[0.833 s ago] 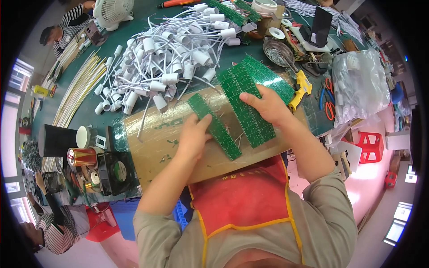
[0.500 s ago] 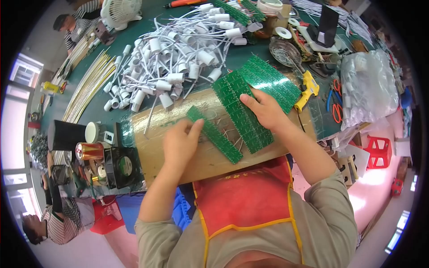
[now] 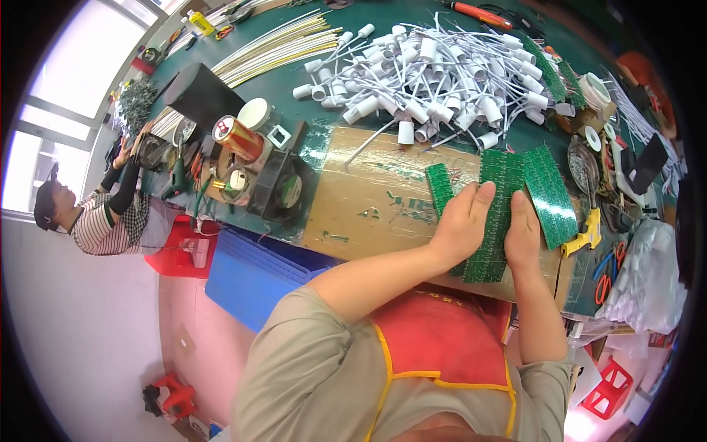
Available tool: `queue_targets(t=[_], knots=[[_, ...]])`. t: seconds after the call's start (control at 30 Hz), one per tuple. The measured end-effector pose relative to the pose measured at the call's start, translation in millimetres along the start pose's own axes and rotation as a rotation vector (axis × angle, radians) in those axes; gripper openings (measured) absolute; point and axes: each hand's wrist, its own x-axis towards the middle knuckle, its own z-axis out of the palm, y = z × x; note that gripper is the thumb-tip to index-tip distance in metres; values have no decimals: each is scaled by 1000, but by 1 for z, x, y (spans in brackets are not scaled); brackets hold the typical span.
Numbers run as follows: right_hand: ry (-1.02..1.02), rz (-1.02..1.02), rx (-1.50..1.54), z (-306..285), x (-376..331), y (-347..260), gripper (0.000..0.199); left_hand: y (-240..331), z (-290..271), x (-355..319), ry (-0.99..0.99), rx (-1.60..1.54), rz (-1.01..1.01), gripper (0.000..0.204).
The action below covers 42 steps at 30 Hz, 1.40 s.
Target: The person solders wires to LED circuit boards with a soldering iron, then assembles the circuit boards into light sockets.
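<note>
My left hand (image 3: 464,228) is closed on the left edge of a green circuit board panel (image 3: 502,168), its thumb lying along the top face. On the panel's right edge my right hand (image 3: 522,234) is closed too, thumb pointing away from me. The panel stands lengthwise between both hands, over a brown cardboard sheet (image 3: 368,191). A narrow green circuit board strip (image 3: 439,184) lies on the cardboard, its near part hidden behind my left hand. Just right of the held panel rests another green circuit board panel (image 3: 551,202), with light glinting off it.
White lamp holders with wires (image 3: 442,81) are heaped beyond the cardboard. A yellow glue gun (image 3: 585,234) and orange-handled scissors (image 3: 604,289) lie right. A red can (image 3: 239,140) and black fan (image 3: 280,188) stand left. A co-worker (image 3: 88,199) is at the far left.
My left hand has left the narrow strip and taken the panel's left edge. My right hand has shifted on the panel, which now points straighter away. The view has swung left.
</note>
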Motion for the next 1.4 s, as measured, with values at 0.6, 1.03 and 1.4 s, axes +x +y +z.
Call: queue_targets(t=[0.6,1.03,1.4], knots=[[126,-70,-206,7,-2,-2,43,4,-1,1,-108,-413,-330,50],[-43,-48,210,7,-3,-22,48,2,-3,-5,-234,-421,-181,59],[-112,9,386,9,1,-4,50,12,-7,-8,-244,-113,-134,66]])
